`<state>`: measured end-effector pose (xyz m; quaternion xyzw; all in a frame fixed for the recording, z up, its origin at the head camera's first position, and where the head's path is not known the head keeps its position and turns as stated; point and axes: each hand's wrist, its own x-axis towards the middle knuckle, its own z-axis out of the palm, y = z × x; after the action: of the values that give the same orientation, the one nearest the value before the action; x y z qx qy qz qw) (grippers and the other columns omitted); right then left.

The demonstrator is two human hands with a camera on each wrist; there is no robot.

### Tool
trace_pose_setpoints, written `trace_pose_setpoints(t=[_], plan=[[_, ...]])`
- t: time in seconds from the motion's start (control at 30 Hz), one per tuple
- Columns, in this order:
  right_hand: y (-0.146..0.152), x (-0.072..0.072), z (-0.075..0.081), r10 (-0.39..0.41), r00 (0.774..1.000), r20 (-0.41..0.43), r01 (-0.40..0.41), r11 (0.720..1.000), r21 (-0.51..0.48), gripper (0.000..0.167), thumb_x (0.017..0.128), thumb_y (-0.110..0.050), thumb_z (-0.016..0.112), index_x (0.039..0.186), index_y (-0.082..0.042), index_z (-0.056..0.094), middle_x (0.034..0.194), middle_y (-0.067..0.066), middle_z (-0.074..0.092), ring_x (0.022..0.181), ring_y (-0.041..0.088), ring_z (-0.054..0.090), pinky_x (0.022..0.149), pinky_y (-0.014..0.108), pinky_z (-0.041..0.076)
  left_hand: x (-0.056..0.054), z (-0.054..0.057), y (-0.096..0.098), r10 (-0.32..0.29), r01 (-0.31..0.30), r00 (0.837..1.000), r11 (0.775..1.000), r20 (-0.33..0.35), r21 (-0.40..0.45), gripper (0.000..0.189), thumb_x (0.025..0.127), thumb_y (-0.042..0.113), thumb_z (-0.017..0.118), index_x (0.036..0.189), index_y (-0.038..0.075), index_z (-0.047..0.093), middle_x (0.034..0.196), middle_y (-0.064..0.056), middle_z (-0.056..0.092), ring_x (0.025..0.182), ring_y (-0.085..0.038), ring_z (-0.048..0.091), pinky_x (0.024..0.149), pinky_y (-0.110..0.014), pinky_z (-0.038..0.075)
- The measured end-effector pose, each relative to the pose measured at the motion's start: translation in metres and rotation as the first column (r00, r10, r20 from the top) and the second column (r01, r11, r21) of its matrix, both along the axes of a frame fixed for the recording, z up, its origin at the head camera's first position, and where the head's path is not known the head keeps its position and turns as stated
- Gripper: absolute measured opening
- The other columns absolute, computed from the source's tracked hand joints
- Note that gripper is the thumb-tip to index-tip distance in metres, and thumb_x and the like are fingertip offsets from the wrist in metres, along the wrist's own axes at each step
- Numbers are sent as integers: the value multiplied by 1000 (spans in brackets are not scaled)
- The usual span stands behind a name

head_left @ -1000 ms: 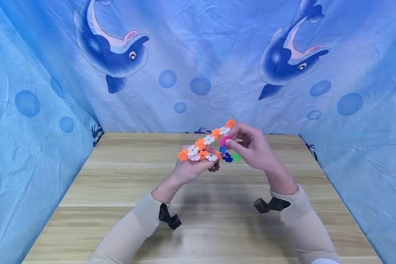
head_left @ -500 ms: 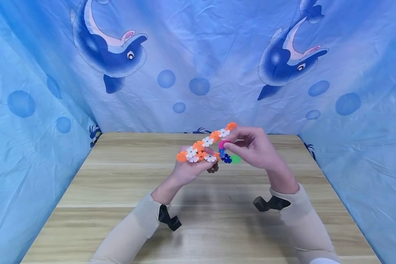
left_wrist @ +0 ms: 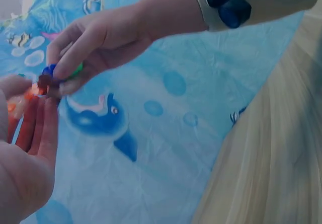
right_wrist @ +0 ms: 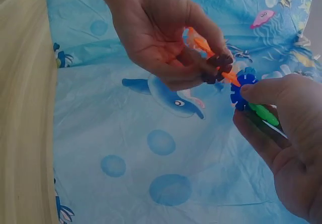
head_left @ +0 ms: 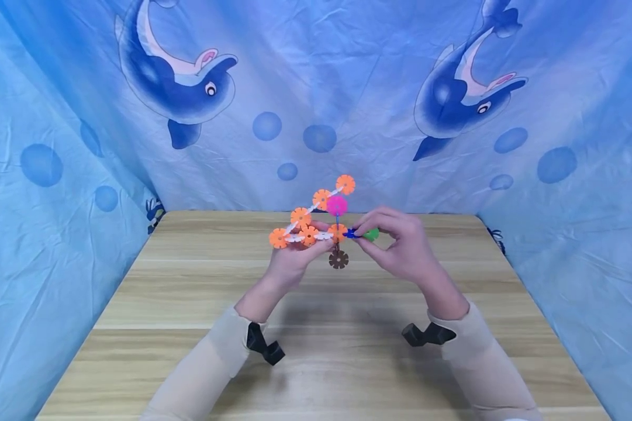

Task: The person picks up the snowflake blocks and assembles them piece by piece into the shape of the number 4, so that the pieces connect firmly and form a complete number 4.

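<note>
My left hand point(head_left: 289, 266) grips a joined chain of notched plastic snowflake discs, its thumb and fingers around the lower row. Orange discs point(head_left: 301, 218) alternate with white ones seen edge-on, forming two rows that meet at the left. An orange disc point(head_left: 338, 233) at the lower row's right end bears a brown disc point(head_left: 339, 259) below and a pink disc point(head_left: 337, 205) above, linked by a blue piece. My right hand point(head_left: 405, 245) pinches a dark blue disc point(right_wrist: 241, 90) at that orange disc's right side. A green disc point(right_wrist: 263, 114) is attached to the dark blue one.
Both hands are above a wooden table point(head_left: 316, 362). A blue curtain point(head_left: 368, 140) printed with dolphins hangs behind and at the sides. Black wrist mounts point(head_left: 428, 334) stick out from both sleeves.
My right fingers have let go of the pink disc and moved down to the dark blue one. The chain has turned, so the orange discs now face the head view and the white ones are edge-on.
</note>
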<state>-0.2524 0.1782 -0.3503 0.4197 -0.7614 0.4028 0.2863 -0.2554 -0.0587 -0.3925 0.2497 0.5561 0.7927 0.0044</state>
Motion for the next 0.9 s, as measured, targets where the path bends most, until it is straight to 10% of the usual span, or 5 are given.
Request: trace_pose_setpoints(t=[0.17,0.47,0.9], plan=[[4,0,-4,-43,999,9,43,999,13,24,81,9,85,89,-13,79,97,5,80,90,19,75,75,12,54,-1,-8,-23,-12,11,1000,989,2,149,34,94,-11,59,112,14,74,105,1,76,92,-12,78,83,-35,68],[12,-2,-14,-81,995,54,77,995,68,22,80,5,87,88,-14,79,95,4,80,87,18,77,78,13,60,0,-10,-53,158,-139,985,964,70,-228,50,90,-7,77,138,-9,64,119,7,77,108,-7,74,91,-31,65],[12,-4,-44,-197,977,76,182,968,171,18,77,-4,93,80,-16,80,97,1,78,90,20,76,80,42,65,-1,-31,-54,153,-75,965,939,213,-337,47,95,-1,75,140,-9,63,138,-20,67,104,-4,72,92,-25,64]])
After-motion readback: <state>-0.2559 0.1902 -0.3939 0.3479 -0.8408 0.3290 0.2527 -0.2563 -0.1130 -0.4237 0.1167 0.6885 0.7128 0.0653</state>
